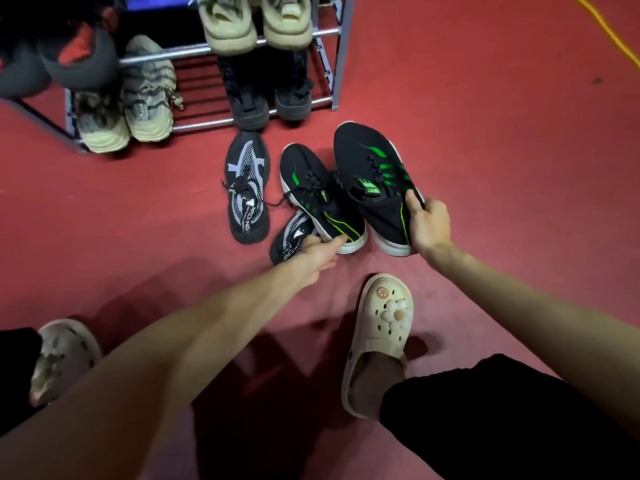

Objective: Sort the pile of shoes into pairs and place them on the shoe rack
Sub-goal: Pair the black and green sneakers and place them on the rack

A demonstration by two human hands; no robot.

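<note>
Two black sneakers with green stripes lie on the red floor in front of the shoe rack point(263, 45). My right hand point(427, 225) grips the heel side of the right green-striped sneaker point(374, 181), thumb over its collar. My left hand point(317, 252) touches the heel of the left green-striped sneaker point(317, 188), fingers curled at its sole edge. A black-and-grey patterned sneaker point(246, 188) lies to the left; its mate point(289, 237) sits partly under the left green-striped sneaker and my left hand.
The rack holds beige sneakers point(256, 22) on an upper bar, black high-tops point(266, 95) and grey-beige sneakers point(135, 109) on the lowest shelf, dark red-black shoes point(62, 53) at upper left. My feet wear cream clogs point(377, 337). A yellow cable point(609, 32) crosses the far right.
</note>
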